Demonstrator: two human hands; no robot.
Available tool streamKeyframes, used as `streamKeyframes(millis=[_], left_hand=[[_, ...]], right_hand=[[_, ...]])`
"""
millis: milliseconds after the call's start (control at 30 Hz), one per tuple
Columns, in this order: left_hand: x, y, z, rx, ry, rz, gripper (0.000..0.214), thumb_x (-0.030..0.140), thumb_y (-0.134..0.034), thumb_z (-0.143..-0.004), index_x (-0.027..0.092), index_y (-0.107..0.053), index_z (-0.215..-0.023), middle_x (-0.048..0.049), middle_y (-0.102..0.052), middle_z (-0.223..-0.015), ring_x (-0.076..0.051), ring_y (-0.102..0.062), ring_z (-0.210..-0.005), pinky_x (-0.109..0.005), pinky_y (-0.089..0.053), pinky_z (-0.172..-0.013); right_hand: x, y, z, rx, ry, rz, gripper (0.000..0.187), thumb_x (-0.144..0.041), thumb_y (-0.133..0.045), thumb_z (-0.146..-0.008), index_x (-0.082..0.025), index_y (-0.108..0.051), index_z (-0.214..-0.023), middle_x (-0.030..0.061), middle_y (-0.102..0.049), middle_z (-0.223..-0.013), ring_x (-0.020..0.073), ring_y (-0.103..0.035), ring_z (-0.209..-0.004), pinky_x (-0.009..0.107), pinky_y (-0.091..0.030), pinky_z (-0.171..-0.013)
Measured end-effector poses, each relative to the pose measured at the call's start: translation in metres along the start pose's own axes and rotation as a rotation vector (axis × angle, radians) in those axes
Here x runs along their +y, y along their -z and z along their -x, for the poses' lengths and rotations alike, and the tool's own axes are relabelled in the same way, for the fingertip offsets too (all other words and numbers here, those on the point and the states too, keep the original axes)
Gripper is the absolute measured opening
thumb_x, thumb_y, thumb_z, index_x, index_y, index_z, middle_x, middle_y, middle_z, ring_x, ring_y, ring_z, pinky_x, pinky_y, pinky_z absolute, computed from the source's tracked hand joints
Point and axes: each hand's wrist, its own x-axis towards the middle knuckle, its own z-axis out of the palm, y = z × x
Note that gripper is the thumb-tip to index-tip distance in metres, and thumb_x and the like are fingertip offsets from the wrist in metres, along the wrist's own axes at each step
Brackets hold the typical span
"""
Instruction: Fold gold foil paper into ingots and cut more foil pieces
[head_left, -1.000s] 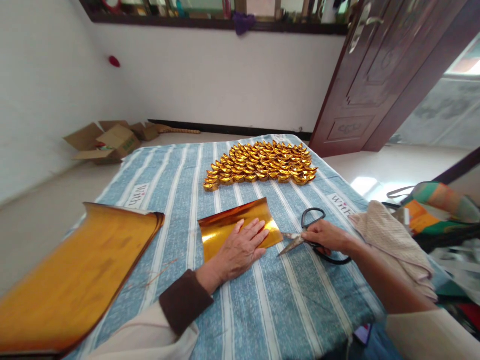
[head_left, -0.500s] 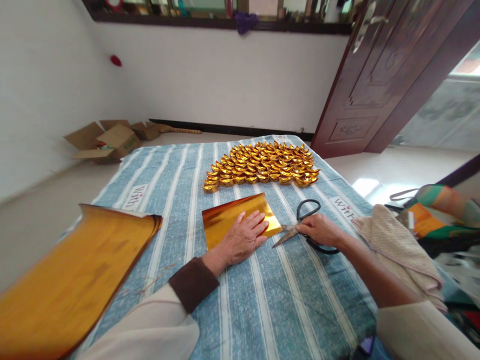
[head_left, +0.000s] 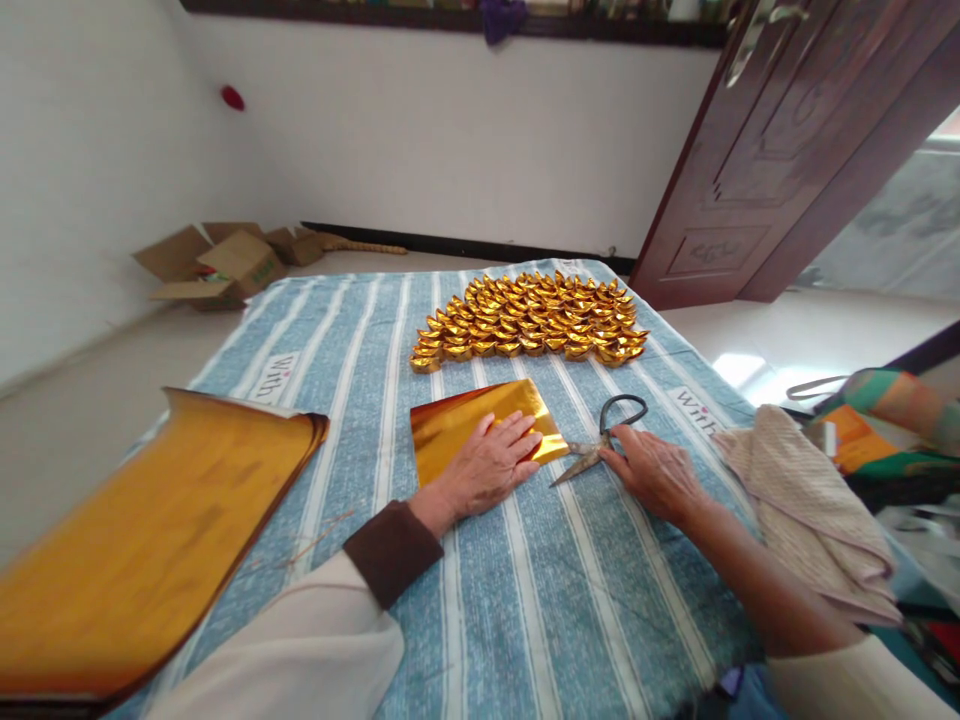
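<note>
large gold sheets (head_left: 172, 510): a stack with a curled far edge, at left on the striped tablecloth (head_left: 480, 630).
small gold sheet (head_left: 450, 430): flat on the cloth, just left of the scissors.
left hand (head_left: 491, 465): palm down on that small sheet, fingers outstretched, gripping nothing.
folded gold pieces (head_left: 532, 325): close rows behind the small sheet.
scissors (head_left: 596, 455): blades parted, tips pointing left.
right hand (head_left: 660, 475): over the handles, thumb near the pivot; other fingers hidden, so i cannot tell how firmly they grip.
beige towel (head_left: 810, 515): rumpled, far right.
</note>
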Motion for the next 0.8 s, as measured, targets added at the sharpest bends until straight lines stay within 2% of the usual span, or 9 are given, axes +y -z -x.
streamKeyframes(millis=[100, 167, 267, 433, 800], left_hand=[[0.0, 0.0, 0.0, 0.012, -0.003, 0.0, 0.044, 0.043, -0.029, -0.099, 0.024, -0.045, -0.135, -0.0081, -0.038, -0.15, -0.024, -0.027, -0.14, -0.051, -0.018, -0.11], [0.0, -0.001, 0.0, 0.011, 0.0, 0.003, 0.043, 0.042, -0.028, -0.1, 0.024, -0.045, -0.135, -0.0081, -0.038, -0.149, -0.024, -0.027, -0.14, -0.05, -0.018, -0.11], [-0.001, -0.002, 0.0, 0.014, 0.003, 0.012, 0.042, 0.041, -0.028, -0.1, 0.025, -0.046, -0.134, -0.0078, -0.039, -0.149, -0.024, -0.028, -0.14, -0.051, -0.018, -0.111], [-0.002, -0.004, -0.001, 0.027, 0.002, 0.033, 0.041, 0.039, -0.027, -0.1, 0.026, -0.046, -0.134, -0.0063, -0.04, -0.148, -0.023, -0.029, -0.139, -0.05, -0.019, -0.111], [0.0, -0.001, -0.003, 0.001, 0.012, 0.008, 0.04, 0.039, -0.029, -0.1, 0.027, -0.045, -0.135, -0.0056, -0.04, -0.149, -0.022, -0.029, -0.139, -0.05, -0.02, -0.11]], right_hand=[[0.003, -0.002, 0.004, 0.069, 0.092, -0.028, 0.038, -0.041, -0.048, -0.093, -0.017, -0.052, -0.122, 0.0072, -0.069, -0.093, 0.0227, -0.064, -0.084, 0.029, -0.039, -0.066], [0.006, -0.002, 0.007, 0.102, 0.176, -0.035, 0.042, -0.044, -0.052, -0.09, -0.016, -0.053, -0.122, 0.0076, -0.068, -0.094, 0.0233, -0.063, -0.085, 0.03, -0.04, -0.069], [0.009, -0.004, 0.009, 0.15, 0.255, -0.026, 0.039, -0.043, -0.054, -0.089, -0.015, -0.058, -0.116, 0.0069, -0.066, -0.089, 0.023, -0.061, -0.083, 0.03, -0.04, -0.069], [0.012, -0.011, 0.007, 0.249, 0.318, -0.011, 0.033, -0.035, -0.049, -0.093, -0.013, -0.061, -0.114, 0.0056, -0.062, -0.08, 0.0206, -0.058, -0.077, 0.03, -0.04, -0.066], [0.014, -0.017, 0.006, 0.306, 0.362, 0.074, 0.031, -0.03, -0.045, -0.095, -0.013, -0.063, -0.113, 0.0041, -0.059, -0.075, 0.0191, -0.055, -0.072, 0.03, -0.037, -0.062]])
